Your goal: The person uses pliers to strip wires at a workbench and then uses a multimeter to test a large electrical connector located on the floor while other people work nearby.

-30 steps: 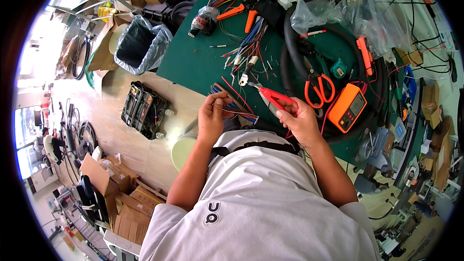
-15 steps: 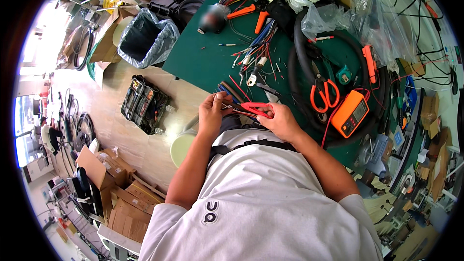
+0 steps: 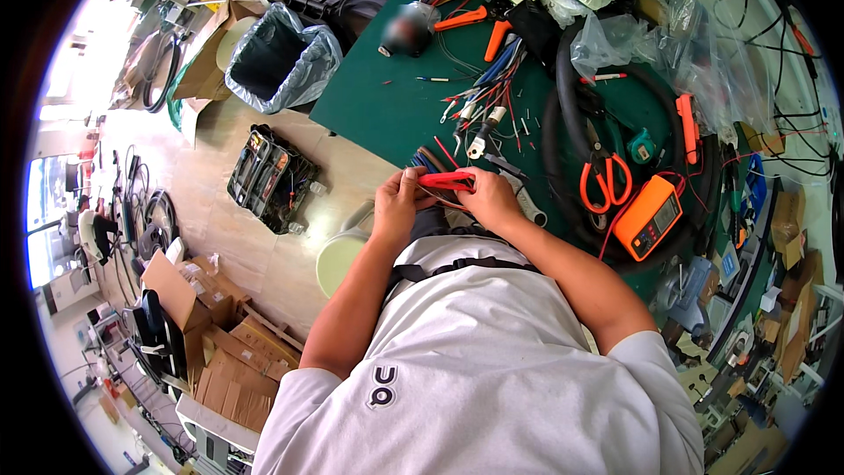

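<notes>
Close to my waist, at the table's near edge, my two hands face each other. My right hand [image 3: 489, 201] is closed around red-handled pliers [image 3: 447, 181], which point toward my left hand. The fingers of my left hand [image 3: 397, 203] are closed in a pinch on thin wires [image 3: 448, 200]; their ends are hidden by the fingers and the pliers. Just beyond lies a cable bundle [image 3: 429, 159] with brown and blue strands. A large cable lug [image 3: 477, 148] and a fan of thin coloured wires [image 3: 503, 79] rest on the green table [image 3: 369, 110].
Right of my hands are orange-handled scissors [image 3: 605, 183], an orange multimeter [image 3: 648, 217] and a thick black cable coil [image 3: 563, 97]. Clear plastic bags [image 3: 694, 44] lie at the far right. Left on the floor stand a lined bin [image 3: 321, 53], an open toolbox [image 3: 271, 178] and a stool [image 3: 341, 262].
The red-handled pliers have shifted left, closer to my left hand, and lie more level. My right hand has drawn nearer to the left one. The whole view has shifted slightly.
</notes>
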Available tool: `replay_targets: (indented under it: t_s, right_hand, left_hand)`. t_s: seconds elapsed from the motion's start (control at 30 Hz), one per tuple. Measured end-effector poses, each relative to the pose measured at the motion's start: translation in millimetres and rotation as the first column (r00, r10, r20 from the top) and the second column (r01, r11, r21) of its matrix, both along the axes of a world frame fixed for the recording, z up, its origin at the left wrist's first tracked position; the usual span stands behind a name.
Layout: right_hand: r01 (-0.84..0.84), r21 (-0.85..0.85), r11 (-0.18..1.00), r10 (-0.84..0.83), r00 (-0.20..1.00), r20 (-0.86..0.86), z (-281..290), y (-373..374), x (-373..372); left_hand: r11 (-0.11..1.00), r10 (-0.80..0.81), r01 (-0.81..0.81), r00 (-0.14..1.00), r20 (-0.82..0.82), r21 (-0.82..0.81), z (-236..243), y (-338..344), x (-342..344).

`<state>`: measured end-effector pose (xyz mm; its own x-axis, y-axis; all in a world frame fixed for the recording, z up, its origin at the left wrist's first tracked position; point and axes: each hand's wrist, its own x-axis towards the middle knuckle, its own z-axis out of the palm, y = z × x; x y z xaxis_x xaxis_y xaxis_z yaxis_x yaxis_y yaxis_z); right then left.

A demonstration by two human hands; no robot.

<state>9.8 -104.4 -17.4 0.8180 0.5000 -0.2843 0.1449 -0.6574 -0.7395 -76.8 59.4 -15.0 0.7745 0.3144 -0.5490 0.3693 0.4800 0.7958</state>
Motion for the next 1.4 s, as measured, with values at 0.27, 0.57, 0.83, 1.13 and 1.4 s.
replay_targets:
  t_s: [0.27,0.57,0.83,1.13,1.4]
  right_hand:
    - [0.011,-0.211,0.978,0.000,0.999,0.051,-1.2,16.5,4.6]
    - [0.062,-0.141,0.988,-0.062,0.998,0.006,-16.6,22.6,3.9]
    - [0.127,0.114,0.985,-0.115,0.987,-0.110,-4.8,6.6,-5.7]
    - [0.149,0.174,0.973,-0.127,0.983,-0.134,4.2,6.5,-6.2]
    - [0.163,0.240,0.957,-0.133,0.982,-0.137,46.2,-7.3,-0.5]
  left_hand:
    - [0.986,0.049,-0.051,0.999,-0.022,-0.158,-0.3,3.5,-5.8]
    - [0.968,0.057,-0.068,0.997,-0.052,-0.240,15.9,7.2,-2.4]
    - [0.909,0.071,-0.068,0.997,-0.007,-0.411,14.2,8.9,-3.2]
    - [0.926,-0.186,0.241,0.961,0.205,-0.291,25.1,12.0,9.4]
    - [0.954,-0.124,0.168,0.975,0.183,-0.249,8.7,5.1,10.6]
